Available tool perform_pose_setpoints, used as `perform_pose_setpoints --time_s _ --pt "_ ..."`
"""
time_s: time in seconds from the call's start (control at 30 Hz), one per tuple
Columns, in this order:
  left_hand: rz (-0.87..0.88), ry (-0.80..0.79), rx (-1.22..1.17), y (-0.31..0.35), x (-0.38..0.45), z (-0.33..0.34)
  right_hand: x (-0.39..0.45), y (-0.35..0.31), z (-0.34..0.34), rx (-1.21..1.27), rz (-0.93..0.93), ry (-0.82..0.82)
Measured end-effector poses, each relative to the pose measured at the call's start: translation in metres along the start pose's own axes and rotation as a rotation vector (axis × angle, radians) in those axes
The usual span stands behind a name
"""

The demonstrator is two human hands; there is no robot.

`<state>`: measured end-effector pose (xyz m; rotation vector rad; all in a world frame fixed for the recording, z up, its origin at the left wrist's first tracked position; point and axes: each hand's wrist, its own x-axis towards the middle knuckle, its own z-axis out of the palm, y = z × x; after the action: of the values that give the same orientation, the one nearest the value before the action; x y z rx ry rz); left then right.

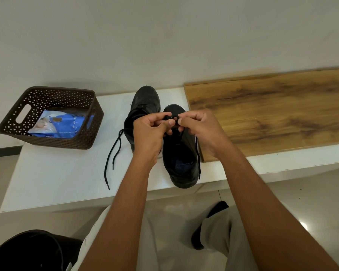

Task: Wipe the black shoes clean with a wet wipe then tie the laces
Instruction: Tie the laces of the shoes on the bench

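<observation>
Two black shoes stand side by side on a white table [53, 178]. The right shoe [181, 163] is nearer me, heel toward me. My left hand [151, 132] and my right hand [199, 128] meet above its tongue, and each pinches a loop of its black lace [170, 118]. One lace end [198, 163] hangs down that shoe's right side. The left shoe [145, 104] sits farther back, partly hidden by my left hand. Its untied lace [112, 159] trails loose across the table toward me.
A brown woven basket [70, 142] at the table's left holds a blue pack of wet wipes [61, 126]. A wooden board [272, 112] lies at the right against the white wall. My knees and a black sock [217, 210] show below the table edge.
</observation>
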<state>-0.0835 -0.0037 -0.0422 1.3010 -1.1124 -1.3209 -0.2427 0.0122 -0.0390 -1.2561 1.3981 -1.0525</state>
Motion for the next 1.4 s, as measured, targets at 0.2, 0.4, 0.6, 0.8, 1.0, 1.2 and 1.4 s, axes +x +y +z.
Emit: perform_pose_setpoints --time_s 0.2,0.4,0.6,0.8,1.0,1.2,1.4 --pt "0.096 0.072 0.035 -0.001 -0.003 0.004 0.006 0.003 0.009 -0.026 -0.016 0.145" --pt "0.349 -0.04 0.323 -0.007 -0.004 -0.001 0.015 0.007 0.016 0.001 0.165 0.201" --pt "0.393 -0.131 0.628 -0.003 0.001 0.003 0.018 0.006 0.013 -0.049 0.177 0.154" --pt "0.156 -0.277 0.641 0.014 0.02 -0.005 0.013 0.001 0.006 0.086 0.152 0.108" --pt "-0.19 -0.464 0.412 0.033 0.05 -0.01 -0.005 0.005 -0.002 0.034 -0.049 -0.075" --pt "-0.264 -0.471 0.412 0.04 0.053 -0.007 -0.001 0.01 0.017 -0.22 -0.223 0.246" --pt "-0.015 -0.16 0.702 0.035 0.062 -0.003 -0.03 0.011 0.004 -0.364 -0.18 0.246"
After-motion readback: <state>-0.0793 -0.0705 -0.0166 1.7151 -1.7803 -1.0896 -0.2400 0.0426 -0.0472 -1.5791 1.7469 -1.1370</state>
